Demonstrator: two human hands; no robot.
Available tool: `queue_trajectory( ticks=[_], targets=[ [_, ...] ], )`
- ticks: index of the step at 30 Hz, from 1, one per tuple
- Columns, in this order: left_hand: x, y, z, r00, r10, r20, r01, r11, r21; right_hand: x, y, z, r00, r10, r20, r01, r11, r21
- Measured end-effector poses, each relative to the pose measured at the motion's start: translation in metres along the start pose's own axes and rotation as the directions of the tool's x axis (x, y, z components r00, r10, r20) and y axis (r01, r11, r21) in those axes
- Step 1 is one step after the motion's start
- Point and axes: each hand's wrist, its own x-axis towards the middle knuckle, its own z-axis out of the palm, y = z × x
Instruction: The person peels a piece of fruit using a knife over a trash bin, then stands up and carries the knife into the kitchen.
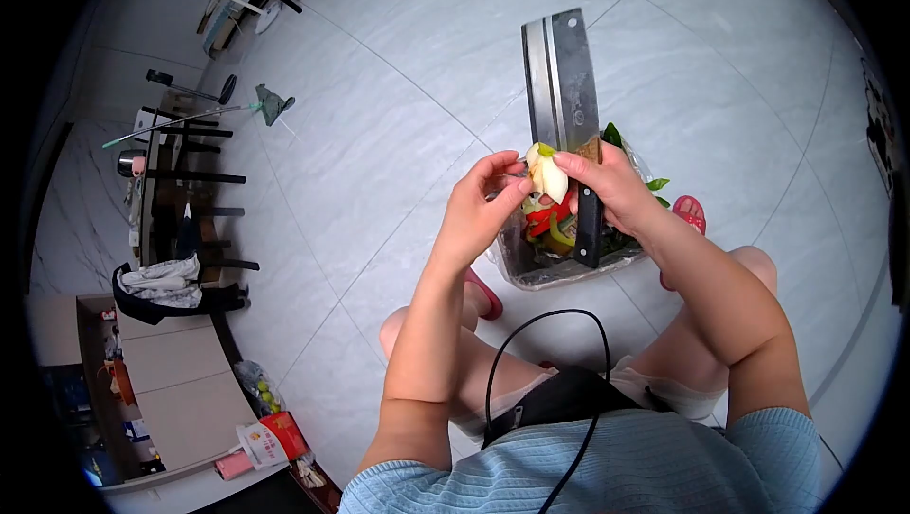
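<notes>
My right hand (611, 182) grips a wide-bladed cleaver (561, 78) by its black handle, with the blade pointing away from me. Between that hand's thumb and fingers sits a whitish bulb (548, 180), like garlic, with a yellow-green tip. My left hand (491, 199) is closed in a pinch at the bulb's left edge; whether it holds peel or the bulb itself is hard to see. Directly below both hands stands a bin (540, 279) lined with clear plastic. Inside it lie red pepper scraps (546, 222), green pieces and leaves.
The bin stands on grey floor tiles (408, 125) between my feet in red slippers (690, 215). Chairs (204, 175) line the left side, near a green-handled broom (273, 104). A cabinet (180, 372) and bags (270, 440) are at lower left. A black cable (490, 362) hangs before me.
</notes>
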Motion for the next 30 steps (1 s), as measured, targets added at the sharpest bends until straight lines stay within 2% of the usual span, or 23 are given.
queue_trajectory(
  ticks=[1,2,3,8,12,14,16,17,18,20,21,23,24,26,30],
  targets=[
    [0.0,0.001,0.0,0.995,-0.102,0.008,0.102,0.994,-0.048,0.001,0.002,-0.001,0.998,-0.041,-0.038,0.038,0.996,-0.085],
    [-0.001,0.002,0.001,0.995,-0.103,0.008,0.103,0.994,-0.048,0.002,0.003,-0.002,0.994,-0.086,-0.072,0.072,0.983,-0.171],
    [-0.001,0.005,0.002,0.995,-0.098,0.011,0.099,0.993,-0.068,0.001,0.003,-0.002,0.994,-0.085,-0.073,0.072,0.983,-0.171],
    [-0.004,0.006,0.007,0.997,-0.059,0.04,0.063,0.992,-0.112,0.002,0.008,-0.003,0.974,-0.22,0.054,0.225,0.911,-0.346],
    [-0.001,-0.002,0.0,0.992,-0.092,0.091,0.109,0.971,-0.21,0.002,0.012,-0.006,0.978,-0.205,0.041,0.207,0.926,-0.315],
    [0.0,-0.002,-0.002,0.989,-0.117,0.091,0.136,0.959,-0.248,0.001,0.007,-0.006,0.997,-0.066,-0.045,0.052,0.963,-0.264],
    [-0.001,0.001,-0.002,0.991,-0.123,0.058,0.136,0.899,-0.417,0.002,0.006,-0.007,0.995,-0.09,-0.049,0.073,0.957,-0.282],
    [0.0,0.001,-0.004,0.991,-0.124,0.058,0.136,0.899,-0.417,0.002,0.005,-0.008,0.992,-0.114,-0.054,0.092,0.949,-0.301],
    [0.001,0.0,-0.009,0.985,-0.138,0.099,0.169,0.853,-0.494,0.003,0.004,-0.007,0.992,-0.113,-0.054,0.092,0.949,-0.3],
    [0.002,-0.002,-0.016,0.978,-0.143,0.151,0.205,0.777,-0.595,0.002,-0.001,-0.005,0.978,-0.205,-0.026,0.191,0.946,-0.261],
    [0.003,-0.003,-0.017,0.978,-0.142,0.151,0.205,0.777,-0.595,-0.001,-0.004,-0.004,0.978,-0.205,-0.026,0.191,0.946,-0.262],
    [0.004,-0.006,-0.018,0.972,-0.116,0.204,0.229,0.67,-0.706,-0.006,-0.011,-0.002,0.982,-0.189,0.006,0.185,0.952,-0.245],
    [0.005,-0.005,-0.016,0.973,-0.114,0.201,0.225,0.673,-0.705,-0.008,-0.014,-0.002,0.981,-0.192,0.01,0.189,0.951,-0.245],
    [0.007,-0.006,-0.012,0.976,-0.099,0.193,0.214,0.585,-0.782,-0.011,-0.019,-0.006,0.984,-0.14,0.107,0.163,0.953,-0.254],
    [0.013,-0.016,-0.016,0.987,-0.114,0.112,0.158,0.568,-0.808,-0.017,-0.018,-0.006,0.985,-0.062,0.164,0.097,0.971,-0.217]
  ],
)
